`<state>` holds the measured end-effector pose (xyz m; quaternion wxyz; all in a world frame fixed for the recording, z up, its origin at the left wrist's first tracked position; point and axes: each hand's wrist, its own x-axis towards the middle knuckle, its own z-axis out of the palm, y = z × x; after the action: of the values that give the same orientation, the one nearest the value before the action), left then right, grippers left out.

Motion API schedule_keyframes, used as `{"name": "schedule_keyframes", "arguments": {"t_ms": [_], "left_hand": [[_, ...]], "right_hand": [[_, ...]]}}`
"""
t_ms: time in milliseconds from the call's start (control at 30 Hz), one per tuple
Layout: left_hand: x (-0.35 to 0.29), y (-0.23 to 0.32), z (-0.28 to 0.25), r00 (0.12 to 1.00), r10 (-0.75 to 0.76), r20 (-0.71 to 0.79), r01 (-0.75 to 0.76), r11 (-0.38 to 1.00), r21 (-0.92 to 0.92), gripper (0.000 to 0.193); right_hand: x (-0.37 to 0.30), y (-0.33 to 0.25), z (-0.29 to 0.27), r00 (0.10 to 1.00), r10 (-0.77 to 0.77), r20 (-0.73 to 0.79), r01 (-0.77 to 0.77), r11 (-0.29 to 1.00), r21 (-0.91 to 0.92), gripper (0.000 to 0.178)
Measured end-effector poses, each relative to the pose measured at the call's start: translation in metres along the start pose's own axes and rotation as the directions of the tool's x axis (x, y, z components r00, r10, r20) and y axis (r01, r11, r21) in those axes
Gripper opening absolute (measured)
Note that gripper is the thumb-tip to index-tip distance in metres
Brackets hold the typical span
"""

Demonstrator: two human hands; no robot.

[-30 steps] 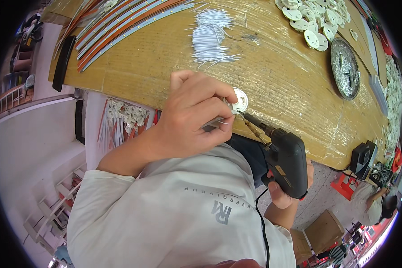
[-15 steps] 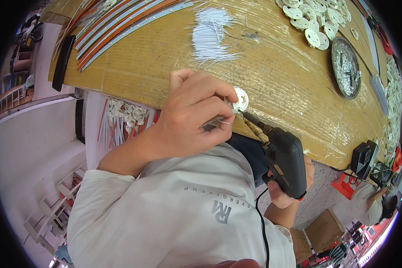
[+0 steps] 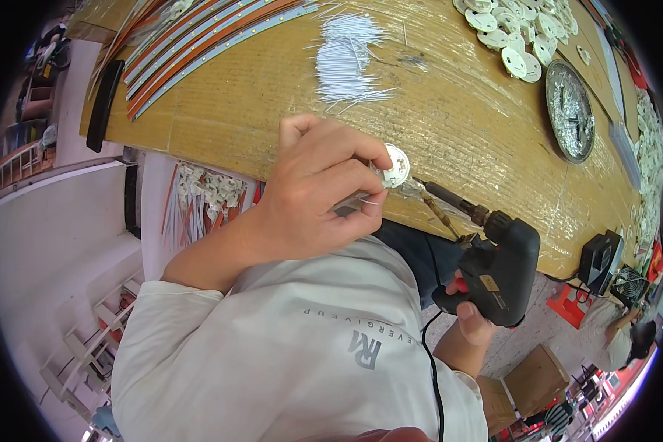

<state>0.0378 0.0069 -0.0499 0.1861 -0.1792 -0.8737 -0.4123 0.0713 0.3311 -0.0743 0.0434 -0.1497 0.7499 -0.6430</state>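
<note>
My left hand (image 3: 324, 188) pinches a small round white plastic cap (image 3: 398, 168) by its left side, just over the table's front edge. A thin white wire (image 3: 370, 202) pokes out beneath its fingertips. My right hand (image 3: 473, 324) grips the handle of a black soldering gun (image 3: 504, 271), with a finger at the trigger. The gun's iron tip (image 3: 420, 181) points up and left, a short way right of the cap and apart from it. A brass-coloured feed tube (image 3: 440, 214) runs below the iron. The fingertips hide the cap's left edge.
Cut white wires (image 3: 348, 59) lie in a pile on the wooden table (image 3: 228, 125). LED strips (image 3: 221, 44) are at the far left. At the far right are white caps (image 3: 519, 33) and a round metal dish (image 3: 570, 110). A black cord (image 3: 436, 383) hangs from the gun.
My right hand has drawn the soldering gun back to the right, so its tip has left the cap. My left hand and the cap have stayed in place.
</note>
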Motion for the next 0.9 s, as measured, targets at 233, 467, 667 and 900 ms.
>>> {"name": "schedule_keyframes", "arguments": {"t_ms": [233,467,667,900], "left_hand": [[0.0,0.0,0.001,1.0,0.001,0.0,-0.001,1.0,0.002,0.026],[0.0,-0.001,0.002,1.0,0.01,-0.012,-0.01,1.0,0.002,0.025],[-0.001,-0.001,0.001,1.0,0.006,-0.005,-0.006,1.0,-0.005,0.024],[-0.001,0.002,-0.004,1.0,0.024,0.001,-0.024,0.999,0.025,0.026]], "right_hand": [[0.004,0.01,-0.005,0.986,-0.139,0.091,0.139,0.99,-0.002,0.078],[0.003,-0.002,0.004,0.999,0.032,-0.034,-0.03,0.998,0.06,0.072],[0.001,0.002,0.002,1.0,0.017,-0.01,-0.016,0.995,0.095,0.078],[0.012,-0.024,0.025,0.979,0.157,-0.133,-0.118,0.958,0.263,0.075]]}}
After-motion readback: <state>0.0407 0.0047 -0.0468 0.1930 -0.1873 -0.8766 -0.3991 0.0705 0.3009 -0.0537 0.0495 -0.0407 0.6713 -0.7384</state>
